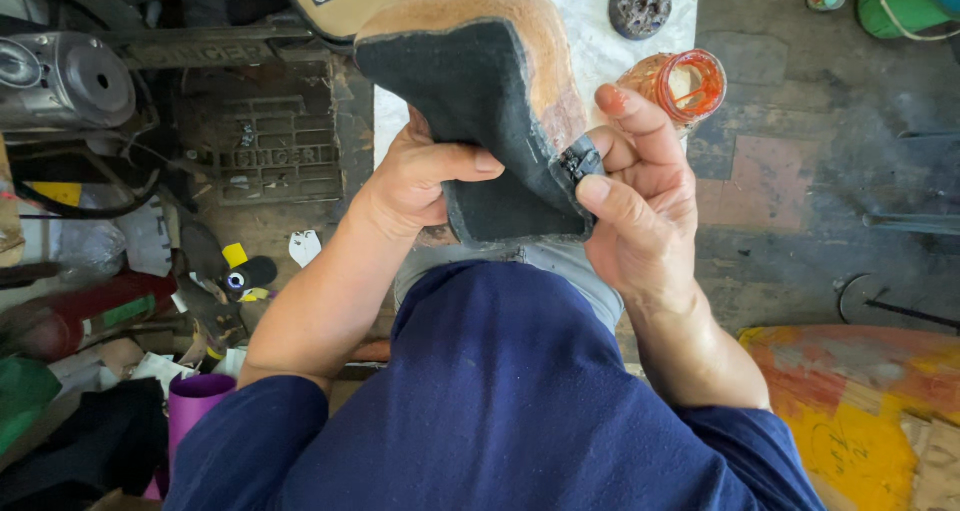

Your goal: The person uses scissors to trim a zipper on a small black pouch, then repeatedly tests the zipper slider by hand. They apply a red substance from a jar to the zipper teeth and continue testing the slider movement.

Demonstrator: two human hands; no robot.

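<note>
Both hands are wrapped around a tan shoe [470,81] turned sole-up, so a good chunk of each palm is hidden behind it, and the shoe's far end runs off the top of the frame. The left hand [415,181] grips the left edge of the dark sole [470,101], thumb lying flat across it, fingers tucked underneath out of sight. The right hand [640,201] clamps the near right corner, thumb and fingers pinching right where a small black bit sticks out of the sole edge; hard to make out what that bit is. Its forefinger tip is stained reddish. Forearms come up from a blue shirt [500,401], elbows spread. Just past the right hand sits an orange glass jar [685,83] on a pale slab [600,21]. Far left, a sewing machine treadle [265,131] sits on the floor.
</note>
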